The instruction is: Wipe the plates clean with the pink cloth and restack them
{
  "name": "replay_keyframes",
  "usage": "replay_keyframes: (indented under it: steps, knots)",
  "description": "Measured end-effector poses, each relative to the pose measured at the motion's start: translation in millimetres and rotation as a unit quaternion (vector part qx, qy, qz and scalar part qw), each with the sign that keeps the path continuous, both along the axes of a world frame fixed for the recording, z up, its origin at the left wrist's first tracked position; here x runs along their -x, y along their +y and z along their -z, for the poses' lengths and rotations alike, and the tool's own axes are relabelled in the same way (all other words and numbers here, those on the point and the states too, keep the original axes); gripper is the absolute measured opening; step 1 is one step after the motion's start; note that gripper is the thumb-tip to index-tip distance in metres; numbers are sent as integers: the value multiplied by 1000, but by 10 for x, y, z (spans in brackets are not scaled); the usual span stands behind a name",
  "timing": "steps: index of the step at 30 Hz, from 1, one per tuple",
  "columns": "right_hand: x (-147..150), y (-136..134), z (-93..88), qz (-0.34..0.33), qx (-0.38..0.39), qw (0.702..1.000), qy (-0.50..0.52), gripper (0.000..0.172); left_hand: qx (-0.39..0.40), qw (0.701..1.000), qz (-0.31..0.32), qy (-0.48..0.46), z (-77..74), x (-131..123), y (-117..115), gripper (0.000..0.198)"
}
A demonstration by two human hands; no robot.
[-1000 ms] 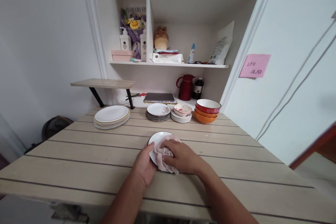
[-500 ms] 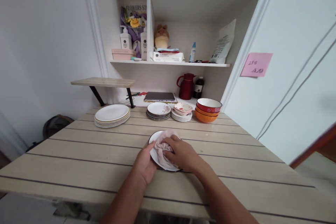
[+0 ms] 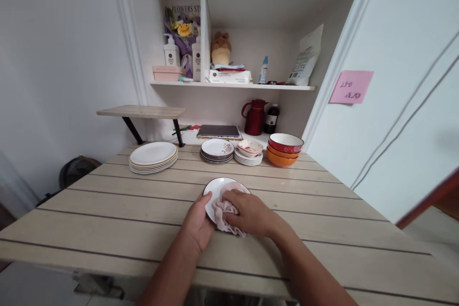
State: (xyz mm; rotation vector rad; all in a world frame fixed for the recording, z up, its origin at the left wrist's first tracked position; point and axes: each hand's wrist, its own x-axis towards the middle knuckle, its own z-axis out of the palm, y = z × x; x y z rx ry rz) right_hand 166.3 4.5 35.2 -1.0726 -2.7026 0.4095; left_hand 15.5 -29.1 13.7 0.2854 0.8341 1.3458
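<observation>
A white plate with a dark rim (image 3: 215, 187) is held just above or on the wooden table, near its front. My left hand (image 3: 199, 220) grips the plate's left edge, thumb over the rim and the other fingers hidden underneath. My right hand (image 3: 249, 213) is closed around a crumpled pale pink cloth (image 3: 225, 210) and presses it onto the plate's face. Folds of the cloth hang over the plate's near right edge. The right part of the plate is covered by the cloth and hand.
Along the table's back stand large white plates (image 3: 153, 154), dark-rimmed plates (image 3: 216, 149), small dishes (image 3: 248, 152) and stacked red and orange bowls (image 3: 284, 149). Behind them are a red jug (image 3: 254, 117) and a dark bottle (image 3: 271, 118). A raised wooden shelf (image 3: 141, 111) stands at the left.
My right hand has slid the cloth down and slightly right across the plate, uncovering more of its upper face. My left hand keeps its hold in the same place.
</observation>
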Motion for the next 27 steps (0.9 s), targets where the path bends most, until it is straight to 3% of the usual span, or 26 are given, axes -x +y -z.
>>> replay_keyframes:
  steps: [6,9,16,23,27]
  knots:
    - [63,-14,22,-80,-9,994,74,28,10,1000,-13,25,-2,-7,0,28]
    - [85,-8,41,-74,-24,993,85,30,-3,1000,-10,8,3,-8,14,27]
    - [110,43,40,27,-63,997,24,37,-38,999,25,-29,27,-4,40,34]
    - [39,16,-65,181,-36,980,-66,39,-20,1000,10,-13,48,13,19,41]
    - [46,-11,-100,207,-26,974,-87,39,-24,1000,7,-8,64,18,9,41]
